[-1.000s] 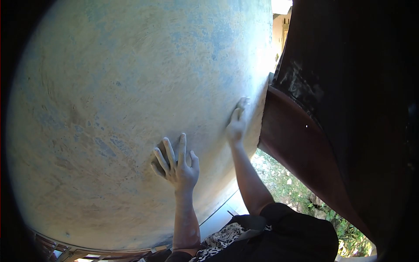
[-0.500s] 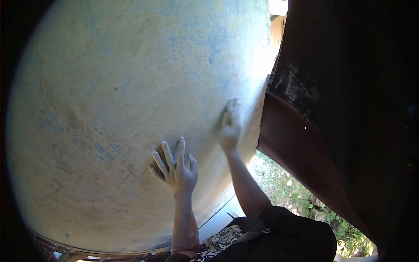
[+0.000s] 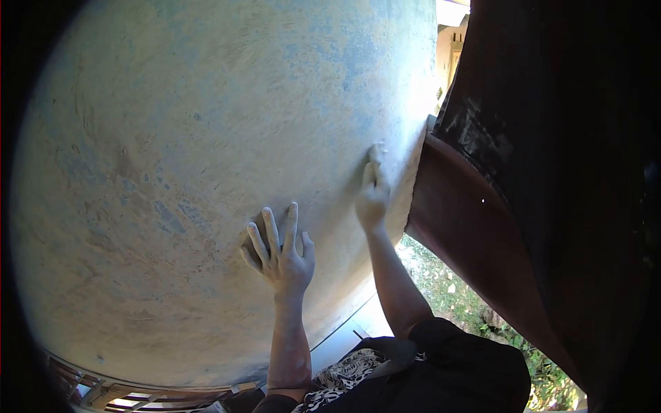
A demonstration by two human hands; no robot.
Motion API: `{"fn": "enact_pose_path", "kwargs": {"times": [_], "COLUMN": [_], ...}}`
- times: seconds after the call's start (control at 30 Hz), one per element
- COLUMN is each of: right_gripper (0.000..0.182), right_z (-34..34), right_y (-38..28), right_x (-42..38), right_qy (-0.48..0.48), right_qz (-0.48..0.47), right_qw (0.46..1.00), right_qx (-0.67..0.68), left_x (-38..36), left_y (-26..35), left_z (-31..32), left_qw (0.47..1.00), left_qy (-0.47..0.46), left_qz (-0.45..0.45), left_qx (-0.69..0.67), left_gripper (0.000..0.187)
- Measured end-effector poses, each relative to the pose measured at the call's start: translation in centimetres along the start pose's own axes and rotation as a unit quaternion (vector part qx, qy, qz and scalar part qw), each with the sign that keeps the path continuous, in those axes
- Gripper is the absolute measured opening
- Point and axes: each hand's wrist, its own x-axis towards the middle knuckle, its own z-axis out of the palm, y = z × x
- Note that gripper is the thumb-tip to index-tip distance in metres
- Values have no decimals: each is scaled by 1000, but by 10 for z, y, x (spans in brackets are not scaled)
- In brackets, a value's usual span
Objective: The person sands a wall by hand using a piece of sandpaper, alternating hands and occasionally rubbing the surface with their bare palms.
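Wall (image 3: 165,138), pale with blue patches, fills the left and middle of the frame, its edge running down right of centre. Low in the middle, the left hand (image 3: 284,261) is open, fingers well spread, with nothing seen in its grasp; its pads seem braced on the wall. Nearer the edge, the right hand (image 3: 372,199) has its fingers bunched toward the surface; whether the pale bit at their tips is something held, I cannot tell. Both hands look dusty, so either could slip if pressed hard, most likely over smoother patches. Should the right hand run wide, it could skid past the rough edge and scrape its knuckles there or knock the dark panel (image 3: 475,206) on the right. Glare around upper right of centre could hide flaws, and loose grit there might score the face under rubbing.
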Motion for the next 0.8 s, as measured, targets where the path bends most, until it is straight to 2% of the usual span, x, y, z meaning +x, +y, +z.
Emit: {"fn": "enact_pose_path", "kwargs": {"times": [0.03, 0.1, 0.13, 0.17, 0.23, 0.27, 0.33, 0.37, 0.43, 0.47, 0.53, 0.63, 0.73, 0.8], "right_gripper": [44, 43, 42, 42, 39, 39, 37, 37, 37, 38, 40, 42, 39, 37], "right_z": [8, 14, 9, 9, 5, -1, -12, -14, -4, 7, 19, 14, -1, -9], "right_y": [-10, -44, -43, -26, 21, 30, 38, 33, 5, 12, -30, -21, 11, 8], "right_x": [-13, -47, -60, -61, -51, -34, 4, 5, 4, -11, -49, -76, -20, -1], "right_qy": [-6, -63, -99, -97, -24, -25, 67, 66, 25, 28, -20, -61, 1, 29], "right_qz": [-57, -112, -112, -110, -130, -127, 29, 25, 172, 9, -101, -73, -36, -20], "right_qw": [998, 992, 986, 986, 982, 982, 985, 985, 981, 994, 990, 984, 984, 985], "right_qx": [1, 9, -77, -75, -134, -135, -154, -158, -91, -108, -91, -153, -175, -172], "left_x": [0, 0, -1, -2, -6, -9, -14, -15, -16, -16, -17, -17, -18, -19], "left_y": [-1, -1, -2, -5, -10, -14, -19, -19, -16, -13, -10, -12, -14, -11], "left_z": [0, 3, 3, 2, -1, -2, 0, 1, 5, 7, 9, 11, 4, 1], "left_qw": [1000, 1000, 1000, 1000, 999, 999, 998, 998, 998, 999, 999, 1000, 998, 996], "left_qy": [-4, 1, 2, 2, -38, -41, -61, -61, -55, -53, -39, -24, -62, -82], "left_qz": [2, -9, -17, -14, 9, 10, 20, 17, 9, 6, -10, 6, 4, -10], "left_qx": [0, -10, -22, -20, -5, -4, 1, -4, -1, -5, -14, -4, -21, -39], "left_gripper": [69, 69, 69, 69, 73, 73, 75, 75, 75, 75, 75, 76, 77, 77]}}
